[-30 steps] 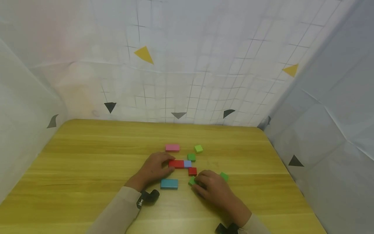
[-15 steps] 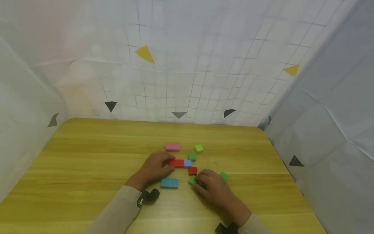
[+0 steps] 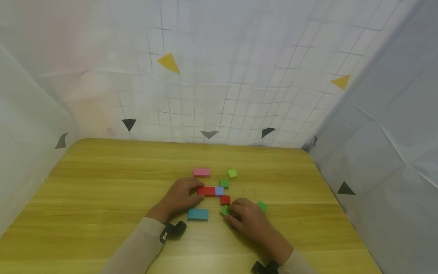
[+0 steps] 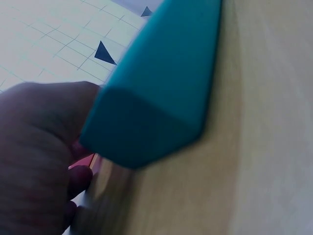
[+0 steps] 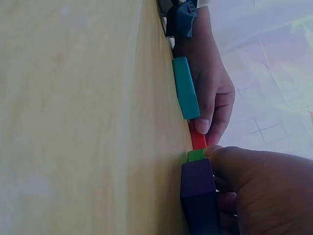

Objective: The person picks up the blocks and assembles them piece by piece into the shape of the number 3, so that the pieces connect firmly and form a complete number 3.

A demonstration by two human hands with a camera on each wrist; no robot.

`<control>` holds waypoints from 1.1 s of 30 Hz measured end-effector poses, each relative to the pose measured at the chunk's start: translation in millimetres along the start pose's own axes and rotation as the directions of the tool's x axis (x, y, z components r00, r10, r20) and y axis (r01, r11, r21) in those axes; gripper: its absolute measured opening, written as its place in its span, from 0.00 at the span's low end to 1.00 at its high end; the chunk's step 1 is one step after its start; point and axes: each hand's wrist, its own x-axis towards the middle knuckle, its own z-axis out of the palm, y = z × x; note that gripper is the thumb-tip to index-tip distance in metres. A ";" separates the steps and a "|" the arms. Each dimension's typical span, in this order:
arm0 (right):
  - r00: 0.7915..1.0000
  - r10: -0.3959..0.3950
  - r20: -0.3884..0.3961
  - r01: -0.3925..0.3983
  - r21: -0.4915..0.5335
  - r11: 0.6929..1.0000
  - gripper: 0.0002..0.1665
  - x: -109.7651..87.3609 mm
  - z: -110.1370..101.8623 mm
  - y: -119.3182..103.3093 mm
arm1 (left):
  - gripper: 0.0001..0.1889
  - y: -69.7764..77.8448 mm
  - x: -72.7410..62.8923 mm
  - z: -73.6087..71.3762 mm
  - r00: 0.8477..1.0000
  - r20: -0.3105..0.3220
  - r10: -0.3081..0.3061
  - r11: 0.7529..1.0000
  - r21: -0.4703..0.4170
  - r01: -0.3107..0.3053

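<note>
My left hand [image 3: 181, 195] grips the left end of a long red block [image 3: 207, 191] between thumb and fingers. A small periwinkle block [image 3: 219, 191] sits against the red block's right end. Near that end are a green block [image 3: 224, 183] behind and a small red block [image 3: 225, 199] in front. My right hand [image 3: 251, 220] pinches another small green block [image 3: 224, 210] at its fingertips. In the right wrist view, a purple block [image 5: 198, 178] stands close by the right fingers; in the head view the hand hides it. A teal block [image 3: 197, 214] lies between the hands, large in the left wrist view.
Farther back on the wooden table [image 3: 137, 160] lie a pink block [image 3: 202, 172] and a lime green block [image 3: 232, 174]. One more green block [image 3: 262, 206] shows just beyond the right hand. White sheeting [image 3: 219, 76] closes off the table's back and sides.
</note>
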 end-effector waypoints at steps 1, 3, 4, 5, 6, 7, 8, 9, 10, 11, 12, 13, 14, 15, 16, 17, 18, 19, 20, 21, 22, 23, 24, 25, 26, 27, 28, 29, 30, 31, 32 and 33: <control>1.000 0.000 -0.001 0.000 0.000 1.000 0.12 0.0 -0.1 -0.1 | 0.21 -0.2 0.0 0.2 1.000 -0.001 0.002 1.000 0.000 -0.002; 1.000 -0.001 -0.004 0.001 0.000 1.000 0.12 0.1 -0.1 -0.4 | 0.21 -0.7 0.1 0.6 1.000 0.000 0.002 1.000 0.003 -0.002; 1.000 -0.001 -0.005 0.001 0.002 1.000 0.12 0.2 -0.2 -0.7 | 0.21 -0.9 0.2 0.7 1.000 0.000 0.002 1.000 0.002 -0.002; 1.000 -0.002 -0.006 0.002 0.005 1.000 0.12 0.4 -0.6 -1.1 | 0.21 -1.0 0.2 0.7 1.000 0.000 0.001 1.000 0.002 -0.001; 1.000 -0.003 -0.007 0.003 0.008 1.000 0.12 0.6 -0.9 -1.4 | 0.21 -1.0 0.2 0.7 1.000 0.001 0.001 1.000 0.001 -0.001; 1.000 -0.004 -0.009 0.004 0.009 1.000 0.12 0.7 -1.0 -1.7 | 0.21 -1.0 0.1 0.7 1.000 0.000 0.000 1.000 0.002 0.000; 1.000 -0.005 -0.010 0.005 0.012 1.000 0.12 0.8 -1.0 -1.8 | 0.21 -1.0 0.1 0.7 1.000 0.000 -0.001 1.000 0.004 0.001; 1.000 -0.006 -0.011 0.006 0.013 1.000 0.12 0.8 -1.0 -1.8 | 0.21 -1.0 0.0 0.8 1.000 -0.001 -0.001 1.000 0.004 0.001; 1.000 -0.006 -0.011 0.006 0.015 1.000 0.12 0.9 -1.1 -1.9 | 0.21 -0.9 0.0 0.8 1.000 -0.002 -0.001 1.000 0.003 0.001; 1.000 -0.008 -0.011 0.008 0.018 1.000 0.12 0.9 -0.9 -1.8 | 0.21 -0.9 -0.1 0.8 1.000 -0.003 -0.002 1.000 0.005 0.002; 1.000 -0.009 -0.011 0.009 0.018 1.000 0.12 0.9 -0.7 -1.7 | 0.21 -0.9 -0.2 0.7 1.000 -0.004 -0.002 1.000 0.006 0.002; 1.000 -0.010 -0.011 0.010 0.019 1.000 0.12 0.7 -0.5 -1.5 | 0.21 -0.8 -0.2 0.8 1.000 -0.004 -0.003 1.000 0.006 0.003; 1.000 -0.010 -0.011 0.010 0.021 1.000 0.12 0.7 -0.3 -1.3 | 0.21 -0.7 -0.2 0.7 1.000 -0.004 -0.004 1.000 0.006 0.004; 1.000 -0.011 -0.011 0.011 0.019 1.000 0.12 0.4 0.2 -1.0 | 0.21 -0.7 -0.2 0.7 1.000 -0.004 -0.005 1.000 0.005 0.005; 1.000 -0.008 -0.011 0.009 0.020 1.000 0.13 0.1 0.5 -0.8 | 0.21 -0.6 -0.2 0.8 1.000 -0.004 -0.005 1.000 0.005 0.005; 1.000 -0.006 -0.009 0.006 0.024 1.000 0.13 -0.3 0.4 -0.7 | 0.21 -0.3 -0.1 0.7 1.000 -0.003 -0.005 1.000 0.003 0.005; 1.000 -0.003 -0.005 0.003 0.029 1.000 0.13 -0.8 0.4 -0.6 | 0.21 -0.1 0.0 0.8 1.000 -0.002 -0.007 1.000 0.002 0.007; 1.000 0.000 -0.002 0.000 0.034 0.999 0.13 -1.2 0.4 -0.7 | 0.21 -0.2 0.0 0.8 1.000 0.000 -0.009 1.000 0.002 0.009; 1.000 0.008 0.007 -0.008 0.038 0.999 0.13 -1.6 0.5 -0.7 | 0.21 -0.2 0.1 1.0 1.000 0.001 -0.010 1.000 0.003 0.010; 1.000 0.013 0.012 -0.014 0.044 0.999 0.13 -2.0 0.8 -0.7 | 0.21 -0.4 0.2 1.2 1.000 0.000 -0.010 1.000 0.002 0.010; 1.000 0.017 0.015 -0.018 0.051 0.999 0.14 -2.4 0.7 -1.0 | 0.21 -0.6 0.3 1.4 1.000 0.000 -0.011 1.000 0.003 0.011; 1.000 0.018 0.016 -0.019 0.056 0.998 0.14 -2.6 0.8 -1.1 | 0.21 -0.5 0.3 1.4 1.000 -0.001 -0.011 1.000 0.004 0.011; 1.000 0.019 0.016 -0.019 0.057 0.998 0.13 -3.0 1.4 -1.0 | 0.21 -0.7 0.2 1.6 1.000 0.000 -0.013 1.000 0.007 0.013; 1.000 0.016 0.012 -0.017 0.057 0.998 0.13 -3.1 2.1 -0.7 | 0.21 -0.8 0.1 1.5 1.000 -0.001 -0.012 1.000 0.008 0.012; 1.000 0.014 0.009 -0.014 0.056 0.998 0.13 -3.3 2.9 -0.3 | 0.21 -0.7 0.0 1.4 1.000 -0.001 -0.011 1.000 0.009 0.011; 1.000 0.006 0.000 -0.006 0.055 0.998 0.14 -3.4 3.5 -0.1 | 0.21 -0.7 0.0 1.3 1.000 0.000 -0.011 1.000 0.007 0.011; 1.000 0.002 -0.006 -0.002 0.054 0.999 0.14 -3.5 4.0 0.2 | 0.21 -0.6 -0.1 1.0 1.000 0.000 -0.010 1.000 0.008 0.010; 1.000 0.002 -0.005 -0.002 0.053 0.999 0.14 -3.4 4.5 0.6 | 0.21 -0.3 -0.1 0.7 1.000 0.001 -0.010 1.000 0.008 0.010; 1.000 0.001 -0.005 0.000 0.051 0.999 0.14 -3.3 5.0 1.1 | 0.21 -0.4 0.1 0.6 1.000 0.001 -0.013 1.000 0.009 0.013; 1.000 0.002 -0.003 -0.002 0.051 0.999 0.13 -3.2 5.2 1.5 | 0.21 -0.3 0.4 0.5 1.000 0.001 -0.014 1.000 0.009 0.014; 1.000 0.006 -0.001 -0.006 0.053 0.999 0.13 -3.1 5.4 1.7 | 0.21 -0.3 0.6 0.5 1.000 0.002 -0.016 1.000 0.011 0.016; 1.000 0.009 0.000 -0.009 0.056 0.998 0.13 -3.1 5.2 1.8 | 0.21 -0.4 0.8 0.4 1.000 0.001 -0.018 1.000 0.010 0.018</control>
